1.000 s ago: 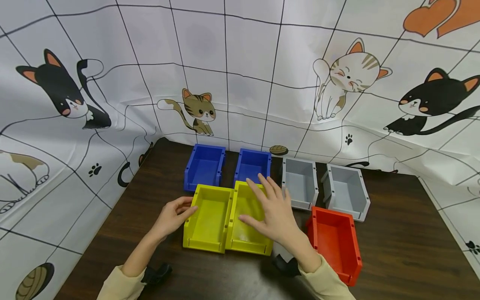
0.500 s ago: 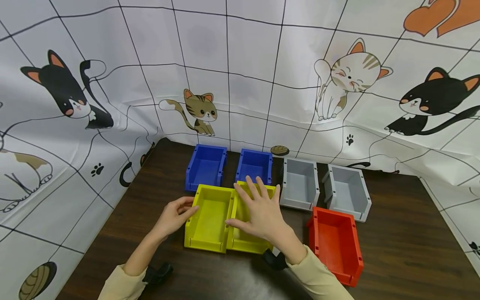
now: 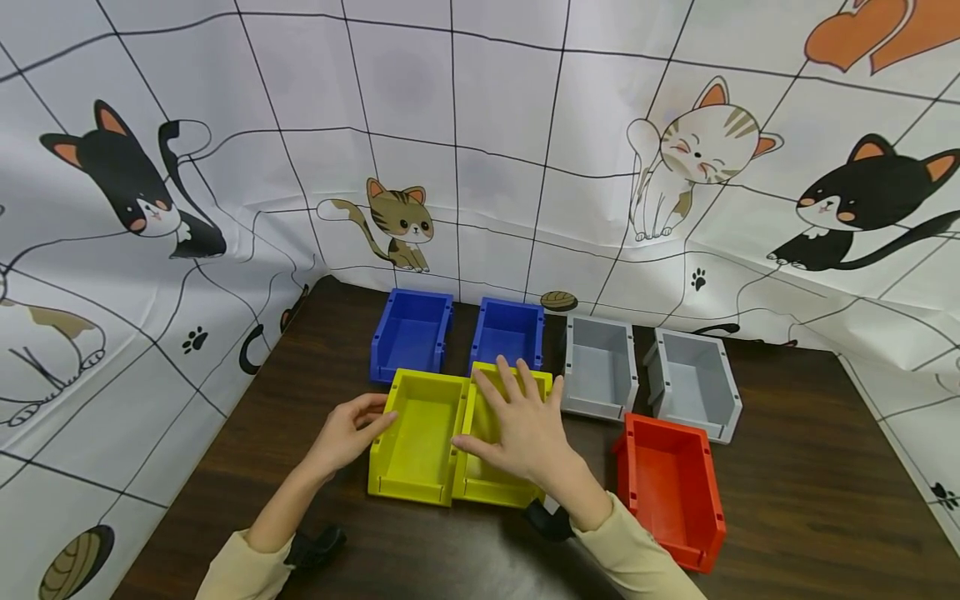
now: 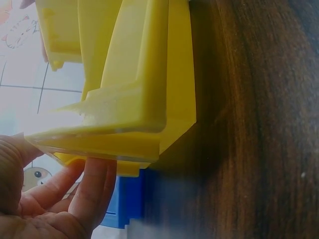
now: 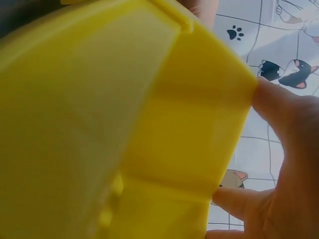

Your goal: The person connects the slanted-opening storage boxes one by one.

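Note:
Two yellow bins stand side by side on the table in the head view. My left hand [image 3: 348, 433] is at the outer side of the left yellow bin [image 3: 411, 492]. In the left wrist view its thumb and fingers pinch the bin's side wall [image 4: 114, 114] near the rim. My right hand [image 3: 521, 433] is spread over the right yellow bin [image 3: 487, 493], hiding much of its inside. Seen from the right wrist, the thumb and fingertips touch the edge of a yellow bin wall [image 5: 189, 124]. Both yellow bins appear to touch along their shared side.
Behind stand two blue bins [image 3: 412, 333], [image 3: 508, 329]. Two grey bins [image 3: 600, 367], [image 3: 693, 383] are to their right. A red bin [image 3: 671, 492] sits right of my right forearm. The dark wooden table [image 3: 810, 500] meets a cat-printed sheet [image 3: 495, 108].
My right hand has moved left and settled over the right yellow bin, barely moving in the last half second. My left hand has kept its place at the left yellow bin.

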Tool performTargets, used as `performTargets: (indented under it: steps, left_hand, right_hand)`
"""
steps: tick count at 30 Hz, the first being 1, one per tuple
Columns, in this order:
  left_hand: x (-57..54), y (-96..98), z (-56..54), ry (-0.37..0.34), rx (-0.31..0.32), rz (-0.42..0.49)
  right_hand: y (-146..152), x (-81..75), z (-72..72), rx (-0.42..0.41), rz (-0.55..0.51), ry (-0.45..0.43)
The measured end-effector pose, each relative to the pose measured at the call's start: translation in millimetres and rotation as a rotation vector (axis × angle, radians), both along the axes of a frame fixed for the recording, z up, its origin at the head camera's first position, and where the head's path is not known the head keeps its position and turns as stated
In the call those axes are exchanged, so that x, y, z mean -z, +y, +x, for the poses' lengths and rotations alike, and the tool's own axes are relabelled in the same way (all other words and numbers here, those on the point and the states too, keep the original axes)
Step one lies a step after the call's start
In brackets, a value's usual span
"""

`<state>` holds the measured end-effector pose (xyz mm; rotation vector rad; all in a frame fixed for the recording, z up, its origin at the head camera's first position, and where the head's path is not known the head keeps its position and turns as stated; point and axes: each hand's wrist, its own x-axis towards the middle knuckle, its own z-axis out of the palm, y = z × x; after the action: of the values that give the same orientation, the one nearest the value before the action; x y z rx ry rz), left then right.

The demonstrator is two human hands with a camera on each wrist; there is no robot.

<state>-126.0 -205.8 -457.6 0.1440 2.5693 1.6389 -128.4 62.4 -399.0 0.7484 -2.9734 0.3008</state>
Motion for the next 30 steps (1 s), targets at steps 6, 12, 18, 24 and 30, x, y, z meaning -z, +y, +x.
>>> performTargets:
  steps: [6, 12, 18, 24, 30]
  left_hand:
    - [-0.3, 0.3, 0.5, 0.002, 0.003, 0.004]
    - [1.3, -0.2, 0.1, -0.002, 0.003, 0.004]
    - [2.3, -1.0, 0.7, -0.008, 0.009, 0.017]
    - [3.8, -0.5, 0.0, -0.014, 0.008, 0.006]
    - [3.2, -1.4, 0.3, -0.011, 0.005, 0.018]
  right_hand:
    - [-1.7, 0.5, -0.3, 0.019, 0.03, -0.041]
    - [-2.8, 2.4, -1.6, 0.025, 0.056, -0.066]
    - [-3.0, 6.9, -1.9, 0.016, 0.071, -0.048]
    - [-3.5, 10.3, -1.9, 0.014, 0.087, -0.045]
    - [-4.2, 11.6, -2.5, 0.009, 0.075, -0.051]
